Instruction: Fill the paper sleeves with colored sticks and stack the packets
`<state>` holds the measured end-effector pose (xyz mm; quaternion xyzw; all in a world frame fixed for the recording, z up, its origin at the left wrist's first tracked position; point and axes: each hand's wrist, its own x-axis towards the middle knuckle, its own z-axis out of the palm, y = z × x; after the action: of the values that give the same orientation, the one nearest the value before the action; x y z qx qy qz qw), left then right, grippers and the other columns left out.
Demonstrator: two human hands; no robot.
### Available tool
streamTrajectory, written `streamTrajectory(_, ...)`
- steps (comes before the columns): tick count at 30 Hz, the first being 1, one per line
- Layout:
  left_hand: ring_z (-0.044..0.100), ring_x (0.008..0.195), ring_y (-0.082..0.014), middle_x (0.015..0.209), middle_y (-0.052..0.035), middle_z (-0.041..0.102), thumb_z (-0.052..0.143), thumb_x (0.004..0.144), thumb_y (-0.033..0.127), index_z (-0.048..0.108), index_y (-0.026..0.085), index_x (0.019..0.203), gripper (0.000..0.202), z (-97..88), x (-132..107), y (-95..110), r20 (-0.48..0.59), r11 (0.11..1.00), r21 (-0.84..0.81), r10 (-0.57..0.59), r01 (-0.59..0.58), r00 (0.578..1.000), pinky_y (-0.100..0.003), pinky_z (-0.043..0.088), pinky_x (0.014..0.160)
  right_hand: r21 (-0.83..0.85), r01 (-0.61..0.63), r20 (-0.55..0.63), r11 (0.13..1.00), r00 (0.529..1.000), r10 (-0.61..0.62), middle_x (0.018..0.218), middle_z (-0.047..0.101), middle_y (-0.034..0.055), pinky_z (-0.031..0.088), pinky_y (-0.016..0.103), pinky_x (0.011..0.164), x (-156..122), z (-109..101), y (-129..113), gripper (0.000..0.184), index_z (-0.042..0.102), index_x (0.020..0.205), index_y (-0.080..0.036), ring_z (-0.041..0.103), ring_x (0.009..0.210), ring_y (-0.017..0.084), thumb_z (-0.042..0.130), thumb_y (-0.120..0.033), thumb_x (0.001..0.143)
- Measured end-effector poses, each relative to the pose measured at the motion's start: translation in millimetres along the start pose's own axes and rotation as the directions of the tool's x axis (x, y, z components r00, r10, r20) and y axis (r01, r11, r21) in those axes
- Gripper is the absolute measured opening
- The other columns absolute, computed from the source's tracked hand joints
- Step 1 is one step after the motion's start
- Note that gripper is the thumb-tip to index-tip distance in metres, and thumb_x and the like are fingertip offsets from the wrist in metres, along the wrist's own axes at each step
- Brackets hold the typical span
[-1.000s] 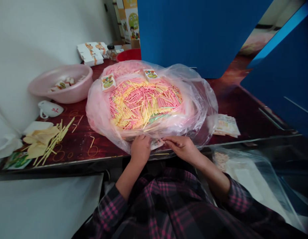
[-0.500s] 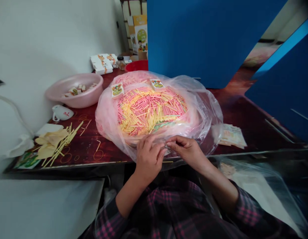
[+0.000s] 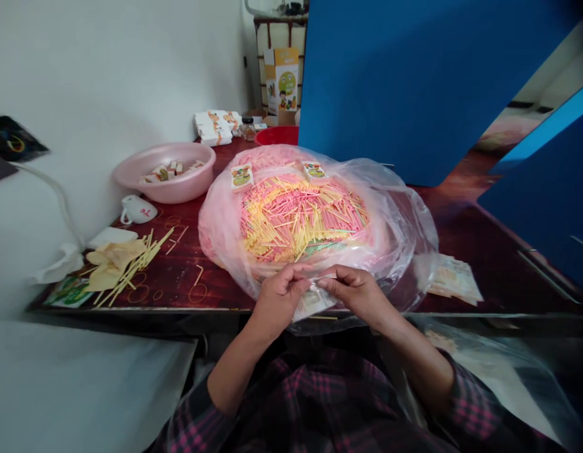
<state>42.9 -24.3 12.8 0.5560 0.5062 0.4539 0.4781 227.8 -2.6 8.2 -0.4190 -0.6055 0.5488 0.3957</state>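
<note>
My left hand (image 3: 278, 296) and my right hand (image 3: 357, 290) meet at the table's front edge, each pinching the top of a small clear, whitish plastic bag (image 3: 314, 303). Its lower part hangs below my fingers. Just beyond lies a large translucent pink plastic bag (image 3: 219, 217), opened wide. Heaped inside are many thin pink, yellow and green sticks (image 3: 295, 217). Two small printed packs with striped sides rest on the far part of the heap, a left pack (image 3: 241, 178) and a right pack (image 3: 314, 172).
At left stand a pink basin (image 3: 166, 185) with small packs inside and a white mug (image 3: 139, 209). Nearer are loose yellow sticks (image 3: 140, 267) and rubber bands (image 3: 197, 292). A stack of flat printed wrappers (image 3: 456, 280) lies right, before a blue panel (image 3: 390, 82). White boxes (image 3: 214, 128) sit behind.
The small plastic bag now shows between my hands, where before my fingers mostly hid it. My left hand has turned so its thumb and fingers pinch the bag. The view has shifted left.
</note>
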Motion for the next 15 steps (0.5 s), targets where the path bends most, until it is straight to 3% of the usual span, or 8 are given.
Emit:
streamTrajectory(3,0.06,0.069,-0.0159,0.078,0.0007,0.067,0.065,0.084,0.034,0.073,0.021,0.102,0.023,-0.1,1.9,-1.2,-0.045,1.0,-0.01,-0.008,0.008,0.999,-0.029,0.048,0.069,-0.11,0.047,-0.054,0.993,0.997,-0.053,0.055,0.052,-0.0036,0.038,0.024,0.05,5.7,4.2,1.7,0.042,0.067,0.068,-0.02,0.044,0.051,0.01,0.07,-0.06,0.082)
streamTrajectory(6,0.06,0.071,-0.0161,0.08,-0.0004,0.068,0.071,0.081,0.038,0.072,0.02,0.094,0.022,-0.5,4.7,3.4,0.001,1.0,0.002,0.011,-0.011,1.0,-0.029,0.047,0.07,-0.219,0.113,-0.081,0.969,0.988,-0.133,0.052,0.053,-0.0023,0.04,0.025,0.049,11.1,9.2,0.5,0.05,0.062,0.063,-0.021,0.049,0.05,0.012,0.064,-0.066,0.085)
streamTrajectory(10,0.059,0.073,-0.0162,0.075,-0.0003,0.065,0.066,0.085,0.033,0.07,0.019,0.078,0.016,-5.8,9.6,8.5,-0.025,0.987,0.119,0.11,-0.106,0.994,-0.029,0.046,0.073,-0.31,0.223,0.067,0.924,0.975,-0.213,0.063,0.065,0.0013,0.048,0.027,0.054,25.6,0.2,-11.0,0.052,0.069,0.071,-0.021,0.06,0.057,0.015,0.052,-0.064,0.094)
streamTrajectory(13,0.059,0.075,-0.0165,0.076,-0.0015,0.065,0.062,0.088,0.033,0.07,0.019,0.075,0.02,-12.1,13.7,6.6,-0.071,0.966,0.179,0.203,-0.188,0.977,-0.029,0.046,0.072,-0.494,0.326,0.035,0.806,0.934,-0.357,0.082,0.076,0.0038,0.054,0.031,0.069,53.0,-28.9,-23.6,0.035,0.076,0.089,-0.022,0.069,0.075,0.019,0.054,-0.047,0.098)
streamTrajectory(15,0.06,0.075,-0.0166,0.077,-0.0024,0.065,0.062,0.088,0.033,0.071,0.019,0.075,0.021,-15.1,15.8,4.0,-0.091,0.956,0.197,0.24,-0.218,0.967,-0.028,0.046,0.071,-0.68,0.384,0.077,0.624,0.885,-0.459,0.103,0.079,0.0065,0.055,0.036,0.086,78.0,-53.5,-30.0,0.025,0.077,0.104,-0.023,0.072,0.094,0.022,0.054,-0.028,0.098)
